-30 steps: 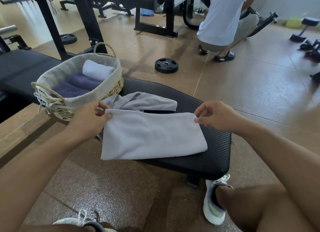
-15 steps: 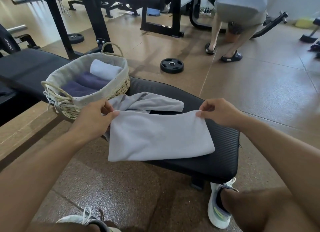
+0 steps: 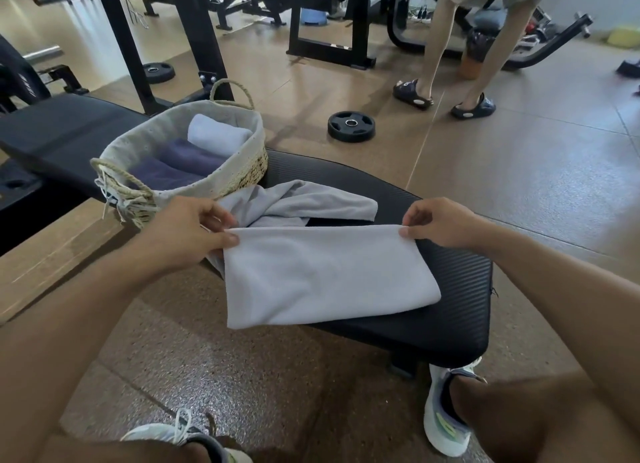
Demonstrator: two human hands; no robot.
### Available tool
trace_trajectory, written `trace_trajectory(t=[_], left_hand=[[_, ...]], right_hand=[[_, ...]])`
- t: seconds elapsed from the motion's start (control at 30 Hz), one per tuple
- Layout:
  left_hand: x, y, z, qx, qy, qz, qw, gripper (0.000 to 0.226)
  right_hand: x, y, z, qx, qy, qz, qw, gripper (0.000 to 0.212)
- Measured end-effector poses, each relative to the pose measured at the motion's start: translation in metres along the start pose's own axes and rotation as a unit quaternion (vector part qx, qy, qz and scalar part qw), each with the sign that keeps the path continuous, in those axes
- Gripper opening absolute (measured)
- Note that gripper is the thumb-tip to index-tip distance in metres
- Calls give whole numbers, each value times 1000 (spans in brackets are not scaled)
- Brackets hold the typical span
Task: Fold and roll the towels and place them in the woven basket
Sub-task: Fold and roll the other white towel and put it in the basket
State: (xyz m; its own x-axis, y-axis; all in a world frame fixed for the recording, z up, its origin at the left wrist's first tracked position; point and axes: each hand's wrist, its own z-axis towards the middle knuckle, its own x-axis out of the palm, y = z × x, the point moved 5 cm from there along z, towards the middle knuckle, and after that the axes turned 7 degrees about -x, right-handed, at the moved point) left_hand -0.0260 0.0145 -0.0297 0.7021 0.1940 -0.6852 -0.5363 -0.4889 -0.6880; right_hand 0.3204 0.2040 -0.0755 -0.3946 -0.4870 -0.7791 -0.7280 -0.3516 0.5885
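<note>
A folded light grey towel (image 3: 322, 275) lies flat on the black padded bench (image 3: 450, 310), its near edge hanging over the bench's front. My left hand (image 3: 188, 228) pinches its far left corner. At the far right corner, my right hand (image 3: 440, 223) pinches the fold between thumb and fingers. A second grey towel (image 3: 304, 204) lies crumpled just behind. The woven basket (image 3: 242, 175) stands at the bench's left end, lined with grey cloth. Inside it sit a rolled light towel (image 3: 216, 135) and two dark purple rolls (image 3: 173, 168).
A black weight plate (image 3: 351, 125) lies on the brown floor beyond the bench. A person in dark sandals (image 3: 474, 107) stands at the upper right among black gym frames (image 3: 204, 33). My white shoes (image 3: 446, 410) are planted by the bench's front.
The person behind has risen from a crouch to standing. My hands keep the same hold on the towel's far corners; the towel looks unchanged.
</note>
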Motion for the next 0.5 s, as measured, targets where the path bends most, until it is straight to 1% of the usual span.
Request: trace_trajectory(t=[0.07,0.2,0.27,0.37,0.5], left_hand=[[-3,-1,-5,-2,19,0,1000,16],[-1,3,-9,-24,39,-69,997,11],[1,6,-8,-32,44,-85,995,13],[3,9,-8,-48,48,-123,990,14],[0,6,-12,-59,47,-150,986,19]], right_hand=[[-1,1,-4,-17,14,45,999,9],[3,6,-11,-36,22,100,994,5],[5,11,-12,-39,1,101,994,3],[3,16,-12,-31,-39,93,994,7],[-4,16,-14,-18,-51,151,987,10]])
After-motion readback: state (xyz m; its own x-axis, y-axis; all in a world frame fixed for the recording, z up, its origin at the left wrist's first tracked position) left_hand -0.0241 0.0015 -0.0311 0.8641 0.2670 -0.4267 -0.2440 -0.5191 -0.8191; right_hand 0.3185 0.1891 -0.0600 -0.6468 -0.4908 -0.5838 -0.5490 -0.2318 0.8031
